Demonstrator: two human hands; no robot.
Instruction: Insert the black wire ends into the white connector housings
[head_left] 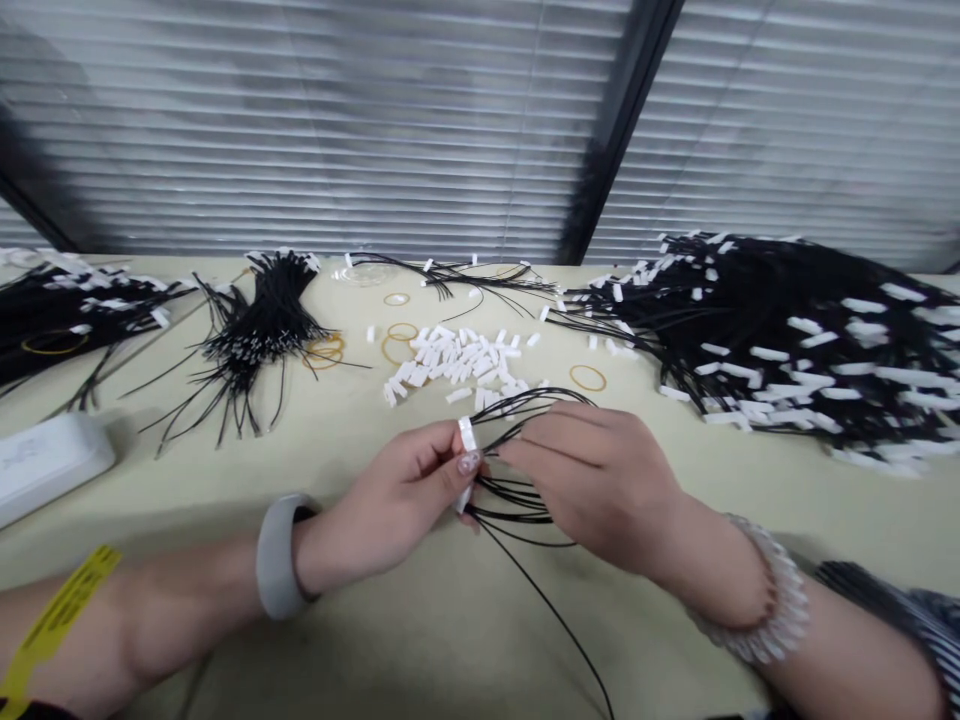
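Observation:
My left hand [409, 490] pinches a white connector housing [466, 433] between thumb and fingers, held upright above the table. Several thin black wires [517, 490] run from the housing toward the right. My right hand [600, 480] is closed around those wires close to the housing, its fingertips partly hidden behind the hand. One loose wire [551, 605] trails down toward the front edge of the view. Just beyond my hands lies a heap of small white connector housings [469, 358].
A large pile of black wires with white ends [780, 340] covers the right side. To the left are a bundle of black wires [274, 305], another wire pile [67, 310] and a white box-like device [49, 465]. Yellow rubber bands [587, 377] lie about. Window blinds [337, 120] stand behind.

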